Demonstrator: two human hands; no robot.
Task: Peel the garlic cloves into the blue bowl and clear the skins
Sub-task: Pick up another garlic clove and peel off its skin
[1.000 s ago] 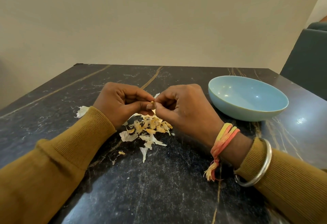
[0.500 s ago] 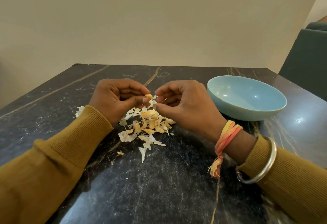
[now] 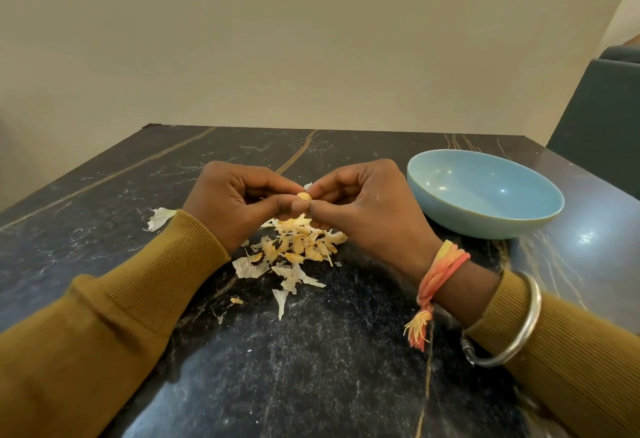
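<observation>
In the middle of the frame the left grip and the right grip, both bare hands in mustard ribbed sleeves, meet above the black marble bench. Each pinches the same small pale yellow garlic clove between thumb tip and forefinger tip, and the other fingers are curled in. Directly below the grips, a loose pile of white and yellowish garlic skins lies on the bench. One white skin piece lies apart at the left, beside the left cuff. The round light blue bowl stands on the bench at the right of the frame, near the right grip but not touching it. The right wrist carries an orange and yellow thread band and a silver metal bangle.
</observation>
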